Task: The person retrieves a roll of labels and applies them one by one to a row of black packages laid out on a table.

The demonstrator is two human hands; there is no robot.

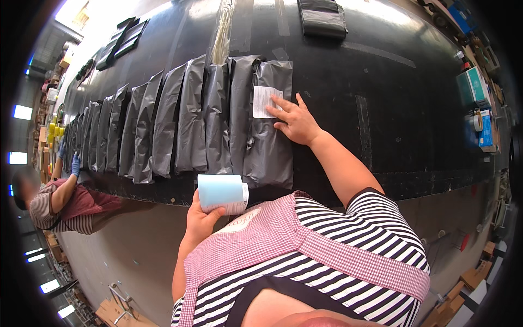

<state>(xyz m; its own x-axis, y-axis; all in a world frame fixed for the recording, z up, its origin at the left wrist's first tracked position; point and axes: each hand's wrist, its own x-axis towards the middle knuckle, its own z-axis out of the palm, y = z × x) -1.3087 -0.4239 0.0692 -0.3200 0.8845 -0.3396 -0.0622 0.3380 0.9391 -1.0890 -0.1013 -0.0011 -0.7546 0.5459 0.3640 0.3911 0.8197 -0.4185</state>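
On the black table (pixel 381 82), the right hand (pixel 297 122) lies open, fingers pressing a white label (pixel 263 101) onto the nearest grey mailer bag (pixel 269 136). The bag looks soft, light and slippery, best held at its edges; its long axis runs away from the person. The left hand (pixel 202 218) grips a blue label roll (pixel 222 193) at the table's near edge.

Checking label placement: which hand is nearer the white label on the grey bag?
Right. The right hand has fingertips on the white label; the left hand holds a blue roll below the bags.
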